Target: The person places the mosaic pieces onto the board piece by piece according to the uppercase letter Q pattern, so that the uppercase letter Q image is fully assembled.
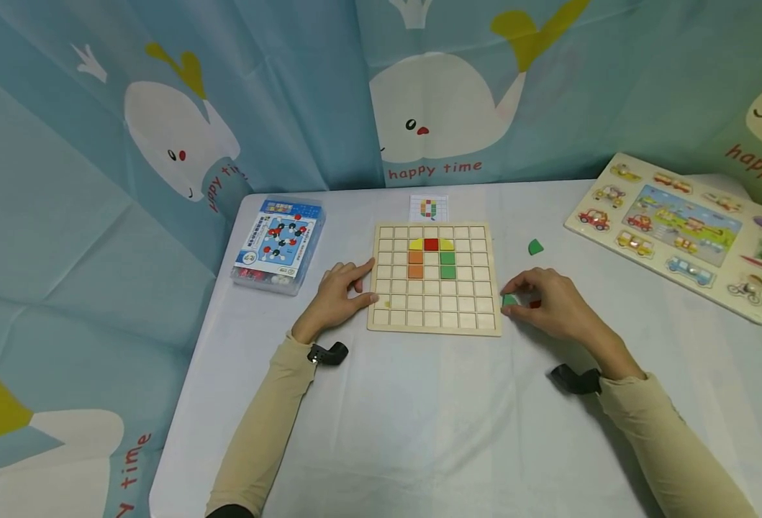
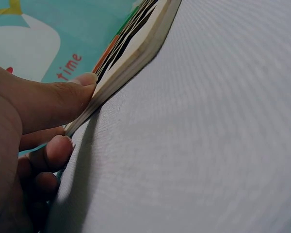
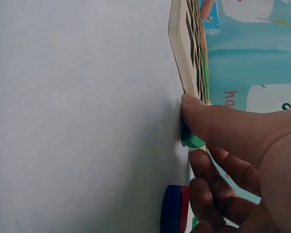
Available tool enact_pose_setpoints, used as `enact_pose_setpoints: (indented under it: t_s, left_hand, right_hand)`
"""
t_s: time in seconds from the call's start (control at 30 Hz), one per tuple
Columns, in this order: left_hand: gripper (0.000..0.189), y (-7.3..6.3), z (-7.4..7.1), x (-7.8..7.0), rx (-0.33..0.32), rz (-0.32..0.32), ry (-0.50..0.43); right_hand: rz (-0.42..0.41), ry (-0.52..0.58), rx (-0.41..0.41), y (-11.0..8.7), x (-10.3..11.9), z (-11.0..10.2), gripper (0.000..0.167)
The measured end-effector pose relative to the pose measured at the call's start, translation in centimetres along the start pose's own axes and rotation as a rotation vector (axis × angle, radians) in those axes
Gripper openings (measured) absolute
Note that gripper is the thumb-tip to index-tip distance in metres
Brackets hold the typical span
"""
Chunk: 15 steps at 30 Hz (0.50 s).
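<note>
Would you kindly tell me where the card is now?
In the head view, the card lies just beyond the board, near the middle of its far edge, right of the box.

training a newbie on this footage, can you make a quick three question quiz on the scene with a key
1. The piece in the right hand is: a) yellow, b) green, c) orange?
2. True or false: the left hand touches the edge of the board.
3. How many orange squares sit in the board?

Key: 1 b; 2 true; 3 two.
</note>
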<state>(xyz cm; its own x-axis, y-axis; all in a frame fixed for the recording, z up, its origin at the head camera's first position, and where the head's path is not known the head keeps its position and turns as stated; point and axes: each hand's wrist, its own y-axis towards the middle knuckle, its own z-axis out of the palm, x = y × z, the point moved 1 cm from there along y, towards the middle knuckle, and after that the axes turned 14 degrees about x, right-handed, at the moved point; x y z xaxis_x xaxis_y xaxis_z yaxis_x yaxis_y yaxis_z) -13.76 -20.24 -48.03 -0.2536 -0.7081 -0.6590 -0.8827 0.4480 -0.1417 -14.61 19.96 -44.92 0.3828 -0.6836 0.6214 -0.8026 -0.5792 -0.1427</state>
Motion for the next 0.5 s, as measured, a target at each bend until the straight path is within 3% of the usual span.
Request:
enact_pose_setpoints:
  t_s: [0.17,0.37,0.5]
  left_hand:
    - [0.072,0.04,-0.01,0.03,0.005,0.0,-0.003]
    - [0.072,0.08,0.02,0.05,0.005,-0.007,-0.008]
    - [0.073,0.06,0.03,0.09,0.002,-0.01,-0.003]
  right_hand:
    - [0.0,0.052,-0.004,0.08,-0.03,0.0,0.021]
    - [-0.027,0.063,-0.063,-0.01,0.0,-0.17,0.02]
    - [0.01,0.128,-0.11,-0.02,-0.12,-0.25,0.015]
